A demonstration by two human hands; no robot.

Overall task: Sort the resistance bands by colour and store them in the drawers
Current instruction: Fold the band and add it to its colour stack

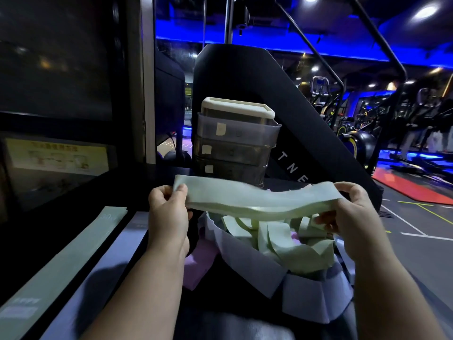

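While holding green band (257, 202) stretched between left hand (169, 212) and right hand (350, 212), grips pinching both ends: sorting; next, probably onto green stack (61, 261).

The black top (36, 236), perhaps a bench, carries a drawer unit (235, 143) at the back, a heap of bands (282, 246) before it, and a green band (61, 261) and lavender band (107, 261) flat at left.

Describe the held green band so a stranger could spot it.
Find the grey drawer unit with the cream lid. In front, the left hand and right hand hold one pale green band. Unlike the heaped green bands below, it is held spread out.
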